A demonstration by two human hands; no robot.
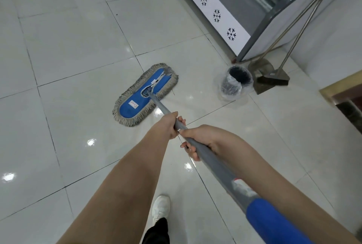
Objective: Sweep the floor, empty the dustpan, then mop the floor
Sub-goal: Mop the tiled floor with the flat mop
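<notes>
On the glossy pale-tiled floor ahead of me lies the flat blue mop head with its grey fringe, set at a slant across a tile seam. I have both hands wrapped tight round the grey metal mop pole: my left hand further down toward the head to steer, my right hand just behind it to push, I judge. The two hands are almost touching on the pole.

The sweeping looks finished, since the metal dustpan and broom with long handles stand parked against the grey display cabinet with the white snowflake-patterned panel, beside the small black bin lined with clear plastic.

Left and ahead the tiles are open, so I can stroke freely there. To the right, the bin sits near the mop head; a wide swing could knock it.
</notes>
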